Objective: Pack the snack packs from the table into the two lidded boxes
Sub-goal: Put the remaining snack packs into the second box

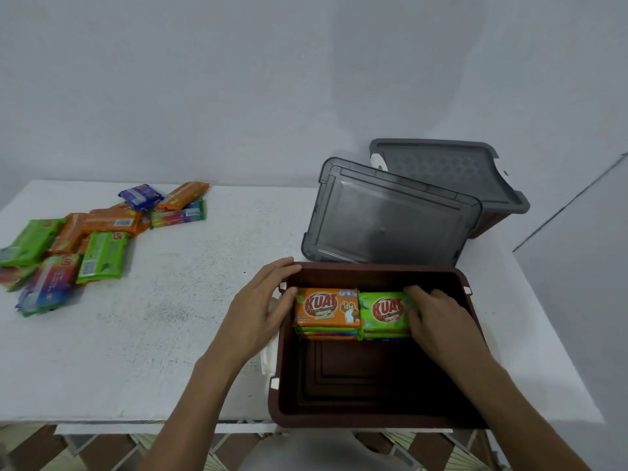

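In the head view, both forearms reach forward from the bottom edge toward an open brown box [373, 414] at the near right of the white worktop [170, 317]. The left hand [263, 309] curls over the box's left wall, fingers spread along the far left corner and thumb pressed against the edge of an orange pack [326, 307]; it is partly open, bracing rather than gripping. The right hand [438, 317] reaches inside the box, palm down, fingers bent over the right end of a green pack [384, 311], holding it in place. The two packs lie side by side, touching, on top of other packs against the far wall; the near half of the box floor is bare. A grey lid [390, 219] lies just behind the box, leaning on a second box [489, 222] closed with its own lid [441, 168]. Loose packs [85, 239] lie heaped at the far left, well apart from the boxes.
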### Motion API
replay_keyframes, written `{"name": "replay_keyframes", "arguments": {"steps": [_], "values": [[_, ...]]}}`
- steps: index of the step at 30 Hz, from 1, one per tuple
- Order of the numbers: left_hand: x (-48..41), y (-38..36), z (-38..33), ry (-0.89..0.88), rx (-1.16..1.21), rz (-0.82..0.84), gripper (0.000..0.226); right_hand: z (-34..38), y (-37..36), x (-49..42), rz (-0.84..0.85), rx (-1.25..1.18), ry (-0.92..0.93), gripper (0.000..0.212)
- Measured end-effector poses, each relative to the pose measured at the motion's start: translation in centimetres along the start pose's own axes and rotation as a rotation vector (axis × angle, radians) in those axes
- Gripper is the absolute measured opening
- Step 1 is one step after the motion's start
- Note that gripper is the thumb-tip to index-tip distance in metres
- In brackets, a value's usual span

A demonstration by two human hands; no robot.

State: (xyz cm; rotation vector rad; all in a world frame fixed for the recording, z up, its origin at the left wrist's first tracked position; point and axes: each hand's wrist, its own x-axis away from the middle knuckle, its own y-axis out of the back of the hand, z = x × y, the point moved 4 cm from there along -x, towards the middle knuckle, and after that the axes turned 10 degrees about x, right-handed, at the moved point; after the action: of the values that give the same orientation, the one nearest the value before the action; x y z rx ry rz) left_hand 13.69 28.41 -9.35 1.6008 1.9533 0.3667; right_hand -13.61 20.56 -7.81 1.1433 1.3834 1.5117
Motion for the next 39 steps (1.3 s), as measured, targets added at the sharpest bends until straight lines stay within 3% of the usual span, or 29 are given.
{"name": "replay_keyframes", "arguments": {"steps": [5,8,15,19,24,28,32,39], "values": [[-0.2,1.0,0.0,0.051,0.023,0.103,0.042,4.1,3.6,-1.4,-0.182,-0.041,0.095,0.023],[-0.8,2.8,1.5,0.19,0.05,0.18,0.054,7.5,5.7,-3.1,-0.225,-0.052,0.151,0.021],[-3.5,12.4,10.2,0.348,-0.202,0.081,0.044,18.6,8.5,-10.7,-0.258,-0.199,0.364,0.03],[-5.1,18.6,15.8,0.433,-0.325,-0.032,0.043,26.6,7.0,-16.7,-0.16,-0.259,0.473,0.034],[-7.2,24.6,21.5,0.485,-0.52,-0.079,0.039,36.1,3.3,-22.6,-0.026,-0.167,0.596,0.042],[-8.4,26.9,23.7,0.523,-0.645,0.018,0.053,41.3,0.4,-25.7,0.076,-0.135,0.689,0.05],[-9.0,28.0,24.9,0.627,-0.669,0.199,0.068,44.2,-2.0,-28.0,0.159,0.015,0.662,0.07],[-9.2,28.8,26.9,0.615,-0.686,0.304,0.078,45.5,-2.6,-29.4,0.062,0.234,0.681,0.057]]}}
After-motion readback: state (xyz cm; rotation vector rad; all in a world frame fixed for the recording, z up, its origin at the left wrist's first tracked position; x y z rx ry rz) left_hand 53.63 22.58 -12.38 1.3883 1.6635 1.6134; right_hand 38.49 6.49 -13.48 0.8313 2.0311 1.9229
